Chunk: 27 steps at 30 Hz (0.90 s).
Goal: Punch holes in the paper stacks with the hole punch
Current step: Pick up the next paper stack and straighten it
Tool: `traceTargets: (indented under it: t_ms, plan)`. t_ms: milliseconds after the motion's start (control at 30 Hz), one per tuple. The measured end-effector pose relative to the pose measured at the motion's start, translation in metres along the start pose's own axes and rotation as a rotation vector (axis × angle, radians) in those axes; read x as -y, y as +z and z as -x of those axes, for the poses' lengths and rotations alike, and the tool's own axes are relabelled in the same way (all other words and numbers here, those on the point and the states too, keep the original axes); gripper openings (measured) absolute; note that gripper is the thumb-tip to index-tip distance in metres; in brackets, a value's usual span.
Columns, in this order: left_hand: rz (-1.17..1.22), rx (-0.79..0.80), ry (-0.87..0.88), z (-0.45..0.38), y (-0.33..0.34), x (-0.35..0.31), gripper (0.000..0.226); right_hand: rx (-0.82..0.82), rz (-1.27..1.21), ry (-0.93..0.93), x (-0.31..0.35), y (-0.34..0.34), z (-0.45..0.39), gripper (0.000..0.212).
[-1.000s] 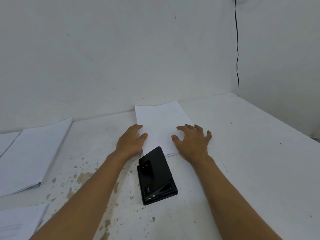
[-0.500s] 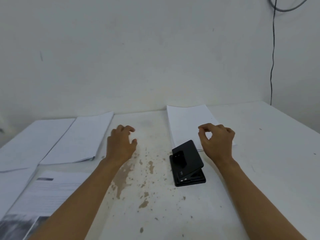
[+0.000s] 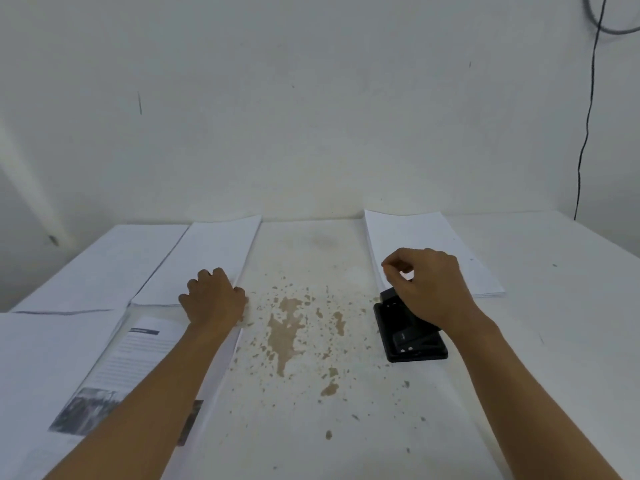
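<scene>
The black hole punch [image 3: 408, 341] lies on the white table [image 3: 346, 427], right of centre, at the near edge of a white paper stack [image 3: 415, 233]. My right hand [image 3: 429, 285] hovers over the punch's far end with its fingers curled and thumb against forefinger, holding nothing that I can see. My left hand [image 3: 213, 299] sits on the near right corner of another white paper stack [image 3: 207, 251], its fingers curled over the corner and the thumb at the stack's right edge.
A third stack [image 3: 114, 265] lies at the far left. Printed sheets with a picture [image 3: 138, 358] lie under my left forearm. Brown stains [image 3: 287, 334] mark the table's middle. A black cable [image 3: 585, 133] hangs down the wall corner at the right.
My view has swung left. My left hand left the right stack and moved across to the left stack's corner. My right hand lifted off the right stack and curled above the punch.
</scene>
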State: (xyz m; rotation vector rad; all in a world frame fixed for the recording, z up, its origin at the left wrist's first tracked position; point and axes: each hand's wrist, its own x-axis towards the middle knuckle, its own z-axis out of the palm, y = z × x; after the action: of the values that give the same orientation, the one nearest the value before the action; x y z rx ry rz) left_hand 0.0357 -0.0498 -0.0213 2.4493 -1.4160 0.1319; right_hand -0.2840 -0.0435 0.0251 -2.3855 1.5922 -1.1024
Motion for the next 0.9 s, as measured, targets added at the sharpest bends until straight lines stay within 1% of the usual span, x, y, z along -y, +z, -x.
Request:
traceTargets:
  t_ms: [67, 133, 200, 300, 400, 467, 533, 633, 667, 733, 800, 833, 900]
  plan:
    - [-0.006, -0.063, 0.035, 0.0, 0.002, 0.002, 0.022, 0.007, -0.021, -0.058, 0.017, 0.007, 0.001, 0.011]
    - [0.004, -0.139, 0.071, 0.0, 0.004, 0.003, 0.012, 0.068, -0.139, -0.065, 0.034, 0.018, 0.003, 0.012]
    - [0.028, -0.199, 0.12, 0.001, 0.004, 0.002, 0.015, 0.16, -0.299, 0.003, 0.048, 0.033, 0.003, 0.011]
    - [0.062, -0.296, 0.257, 0.005, 0.002, -0.003, 0.015, 0.285, -0.498, 0.213, 0.064, 0.061, -0.003, 0.009]
    - [0.058, -0.345, 0.464, 0.015, -0.001, -0.014, 0.012, 0.357, -0.752, 0.502, 0.075, 0.086, -0.013, 0.016]
    - [0.017, -0.354, 0.625, 0.023, -0.002, -0.022, 0.014, 0.344, -0.833, 0.661, 0.081, 0.1, -0.023, 0.022]
    - [-0.007, -0.344, 0.723, 0.032, -0.001, -0.03, 0.016, 0.3, -0.895, 0.801, 0.086, 0.111, -0.031, 0.02]
    - [0.026, -0.304, 0.744, 0.044, 0.005, -0.037, 0.017, 0.212, -0.89, 0.909, 0.085, 0.123, -0.039, 0.024]
    - [0.05, -0.286, 0.738, 0.046, 0.009, -0.038, 0.016, 0.178, -0.868, 0.928, 0.084, 0.126, -0.04, 0.022]
    - [0.121, -0.251, 0.73, 0.048, 0.016, -0.038, 0.012, 0.132, -0.821, 0.953, 0.08, 0.13, -0.042, 0.01]
    - [0.188, -0.21, 0.735, 0.045, 0.019, -0.037, 0.006, 0.114, -0.766, 0.967, 0.078, 0.131, -0.044, 0.015]
    - [0.207, -0.186, 0.746, 0.044, 0.02, -0.035, 0.014, 0.109, -0.745, 0.963, 0.078, 0.131, -0.044, 0.02]
    - [0.233, -0.126, 0.77, 0.04, 0.02, -0.03, 0.037, 0.106, -0.719, 0.928, 0.078, 0.131, -0.044, 0.028]
